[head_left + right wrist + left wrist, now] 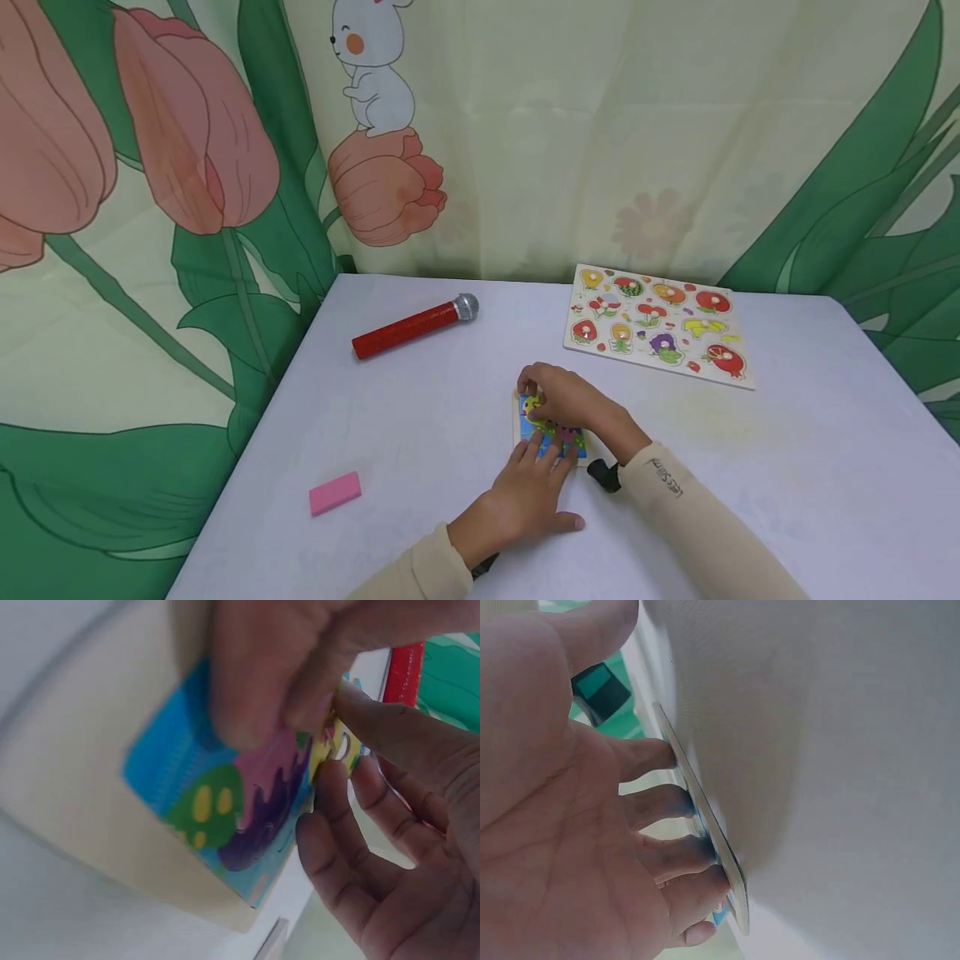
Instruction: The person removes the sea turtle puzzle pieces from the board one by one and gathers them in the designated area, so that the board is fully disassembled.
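Note:
A small picture puzzle board (526,422) lies in the middle of the table, blue with yellow, purple and green shapes. My left hand (522,493) rests its straight, spread fingers on the board's near part, thumb out to the side; the left wrist view shows the palm (577,825) and the board's pale edge (718,832). Over the far part is my right hand (573,398), fingers bent down. In the right wrist view that hand (420,817) pinches a yellow puzzle piece (321,754) between thumb and fingers. Purple and green shapes (259,817) show beside it.
A red microphone (408,328) lies at the back left, a pink block (334,493) at the front left. The large fruit puzzle board (637,325) is at the back right. Behind the table hangs a printed curtain (525,167).

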Action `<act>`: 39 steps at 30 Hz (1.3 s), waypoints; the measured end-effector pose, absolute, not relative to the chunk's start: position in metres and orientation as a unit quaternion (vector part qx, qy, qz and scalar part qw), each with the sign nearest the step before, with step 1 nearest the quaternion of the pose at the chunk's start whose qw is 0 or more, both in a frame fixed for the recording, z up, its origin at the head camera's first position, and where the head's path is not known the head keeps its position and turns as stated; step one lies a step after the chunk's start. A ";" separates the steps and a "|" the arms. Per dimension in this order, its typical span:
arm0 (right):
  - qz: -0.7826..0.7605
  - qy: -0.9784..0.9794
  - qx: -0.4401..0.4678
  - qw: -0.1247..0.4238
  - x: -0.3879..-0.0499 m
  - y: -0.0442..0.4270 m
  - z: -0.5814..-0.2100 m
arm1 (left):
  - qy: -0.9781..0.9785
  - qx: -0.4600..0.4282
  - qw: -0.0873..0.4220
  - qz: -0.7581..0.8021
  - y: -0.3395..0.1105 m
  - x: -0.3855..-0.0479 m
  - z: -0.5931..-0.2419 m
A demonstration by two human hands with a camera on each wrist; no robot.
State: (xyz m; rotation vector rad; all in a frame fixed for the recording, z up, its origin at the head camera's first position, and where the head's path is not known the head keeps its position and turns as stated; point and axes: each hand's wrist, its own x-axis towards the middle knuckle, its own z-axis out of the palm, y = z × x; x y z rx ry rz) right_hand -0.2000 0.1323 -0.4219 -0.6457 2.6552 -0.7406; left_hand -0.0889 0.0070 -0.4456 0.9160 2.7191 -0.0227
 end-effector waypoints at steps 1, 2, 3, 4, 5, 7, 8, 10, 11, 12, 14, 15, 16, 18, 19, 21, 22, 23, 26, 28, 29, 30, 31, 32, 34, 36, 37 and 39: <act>-0.267 0.925 -0.222 0.155 -0.200 0.132 -0.422 | 0.939 0.316 0.137 -0.008 0.007 -0.089 -0.446; -0.277 0.923 -0.219 0.154 -0.199 0.132 -0.422 | 0.939 0.315 0.138 -0.008 0.007 -0.089 -0.446; -0.287 0.920 -0.217 0.153 -0.199 0.133 -0.422 | 0.939 0.314 0.140 -0.010 0.007 -0.089 -0.446; -0.296 0.918 -0.217 0.151 -0.198 0.134 -0.421 | 0.939 0.314 0.140 -0.011 0.007 -0.090 -0.446; -0.307 0.915 -0.216 0.147 -0.198 0.135 -0.421 | 0.939 0.313 0.140 -0.012 0.007 -0.090 -0.447; -0.334 0.907 -0.216 0.141 -0.197 0.139 -0.421 | 0.939 0.313 0.140 -0.013 0.007 -0.089 -0.446; -0.348 0.902 -0.216 0.136 -0.197 0.141 -0.422 | 0.940 0.311 0.141 -0.011 0.007 -0.089 -0.444; -0.374 0.893 -0.215 0.128 -0.198 0.147 -0.421 | 0.941 0.306 0.145 -0.005 0.007 -0.089 -0.442; -0.385 0.889 -0.215 0.125 -0.200 0.150 -0.421 | 0.941 0.303 0.149 -0.003 0.007 -0.088 -0.440; -0.395 0.886 -0.212 0.123 -0.201 0.155 -0.420 | 0.942 0.300 0.154 0.000 0.007 -0.088 -0.438; -0.404 0.885 -0.201 0.117 -0.204 0.166 -0.419 | 0.942 0.292 0.163 0.007 0.007 -0.088 -0.435; -0.406 0.885 -0.194 0.117 -0.205 0.173 -0.417 | 0.943 0.289 0.167 0.009 0.007 -0.088 -0.433; -0.407 0.887 -0.186 0.116 -0.207 0.182 -0.416 | 0.943 0.287 0.170 0.010 0.007 -0.088 -0.433; -0.409 0.891 -0.160 0.116 -0.209 0.199 -0.414 | 0.943 0.283 0.175 0.014 0.008 -0.088 -0.432; -0.406 0.894 -0.148 0.116 -0.210 0.208 -0.413 | 0.943 0.281 0.177 0.015 0.009 -0.088 -0.432; -0.402 0.899 -0.125 0.121 -0.211 0.223 -0.411 | 0.943 0.279 0.181 0.016 0.009 -0.087 -0.432; -0.401 0.901 -0.113 0.123 -0.212 0.230 -0.411 | 0.943 0.278 0.183 0.015 0.010 -0.087 -0.432; -0.398 0.903 -0.103 0.126 -0.212 0.236 -0.412 | 0.943 0.278 0.184 0.015 0.010 -0.087 -0.433; -0.391 0.906 -0.089 0.135 -0.214 0.247 -0.416 | 0.943 0.276 0.186 0.011 0.010 -0.087 -0.433; -0.386 0.909 -0.082 0.137 -0.215 0.250 -0.421 | 0.943 0.277 0.186 0.008 0.010 -0.087 -0.433; -0.382 0.911 -0.078 0.136 -0.216 0.252 -0.423 | 0.943 0.277 0.186 0.008 0.011 -0.087 -0.433; -0.379 0.913 -0.076 0.134 -0.216 0.252 -0.425 | 0.942 0.278 0.186 0.008 0.010 -0.087 -0.433; -0.375 0.914 -0.074 0.133 -0.217 0.252 -0.426 | 0.942 0.279 0.186 0.008 0.010 -0.087 -0.433; -0.373 0.916 -0.068 0.131 -0.217 0.252 -0.428 | 0.942 0.279 0.186 0.009 0.010 -0.087 -0.433; -0.372 0.918 -0.063 0.127 -0.218 0.251 -0.430 | 0.942 0.279 0.188 0.012 0.010 -0.087 -0.433; -0.368 0.920 -0.058 0.125 -0.217 0.249 -0.432 | 0.942 0.278 0.189 0.014 0.010 -0.088 -0.434; -0.365 0.921 -0.054 0.125 -0.216 0.248 -0.432 | 0.942 0.278 0.190 0.015 0.010 -0.088 -0.434; -0.357 0.924 -0.054 0.124 -0.215 0.245 -0.432 | 0.941 0.277 0.191 0.016 0.010 -0.088 -0.434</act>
